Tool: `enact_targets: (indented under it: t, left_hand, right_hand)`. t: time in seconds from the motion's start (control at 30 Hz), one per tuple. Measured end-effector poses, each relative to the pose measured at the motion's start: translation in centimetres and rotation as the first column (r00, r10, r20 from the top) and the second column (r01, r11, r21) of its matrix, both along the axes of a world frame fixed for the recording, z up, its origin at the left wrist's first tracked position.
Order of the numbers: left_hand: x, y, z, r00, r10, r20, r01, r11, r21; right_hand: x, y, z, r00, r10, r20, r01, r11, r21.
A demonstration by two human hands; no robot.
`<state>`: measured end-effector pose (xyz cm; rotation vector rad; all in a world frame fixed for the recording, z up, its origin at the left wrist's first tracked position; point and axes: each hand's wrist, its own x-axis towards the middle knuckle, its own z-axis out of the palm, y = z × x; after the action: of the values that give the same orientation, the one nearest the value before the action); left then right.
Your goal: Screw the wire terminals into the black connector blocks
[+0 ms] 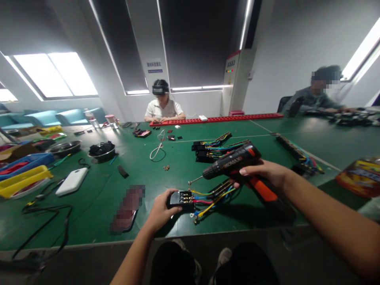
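My left hand (162,211) grips a black terminal block (181,200) near the table's front edge, thumb on the near side and fingers on the far side. Yellow, red and blue wires (210,201) with ring lugs run from its right side. Wrapped round a cordless drill (237,160) is my right hand (267,174). The drill's long bit points left and down, with a small brass screw (189,183) at its tip, above and apart from the block. One loose lug and a screw (195,221) show just below the block.
Behind the drill lie several wired terminal blocks (204,152). Loose brass screws (166,168), a phone (127,209), a white power bank (72,181) and a bowl of black parts (101,151) are on the green table (89,209). Two people sit across the table.
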<state>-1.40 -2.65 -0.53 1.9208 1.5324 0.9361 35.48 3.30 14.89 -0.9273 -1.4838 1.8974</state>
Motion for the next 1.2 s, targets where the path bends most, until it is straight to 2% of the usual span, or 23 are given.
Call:
enact_targets:
  t: [0.07,0.2,0.33,0.5,0.63,0.87,1.07,1.2]
  left_hand:
    - [0.0,-0.1,0.0,1.0,-0.007,0.005,0.007,1.0,-0.007]
    - [0.0,-0.2,0.0,1.0,0.012,0.004,-0.012,1.0,-0.021]
    - [0.2,-0.4,0.3,0.999,0.034,0.003,-0.033,0.998,-0.044]
    - [0.1,-0.4,0.7,1.0,0.025,0.017,-0.024,0.997,-0.079]
    - [-0.3,-0.2,1.1,1.0,0.018,0.014,-0.016,0.995,-0.101]
    - [-2.5,0.2,2.5,0.996,-0.031,-0.085,0.016,0.986,-0.164]
    - [-4.3,0.8,3.5,0.947,-0.012,-0.322,-0.009,0.998,-0.065]
    - [-3.4,0.4,4.8,0.912,0.012,-0.41,0.009,0.999,0.049]
  right_hand:
    - [1.4,0.0,-3.0,0.994,-0.083,-0.07,0.08,0.996,-0.035]
    - [3.4,-0.4,-8.2,0.982,-0.149,-0.119,0.13,0.98,-0.152]
    - [4.5,-1.1,-11.1,0.961,-0.194,-0.196,0.143,0.958,-0.247]
    - [4.6,-1.1,-12.1,0.933,-0.22,-0.284,0.138,0.95,-0.281]
    - [3.8,0.0,-13.4,0.889,-0.203,-0.411,0.028,0.919,-0.393]
    - [4.1,0.5,-15.6,0.799,-0.309,-0.516,0.003,0.86,-0.51]
    - [4.8,-0.1,-15.6,0.76,-0.381,-0.527,0.047,0.84,-0.54]
    - [4.7,-0.4,-15.3,0.771,-0.403,-0.493,0.078,0.828,-0.556]
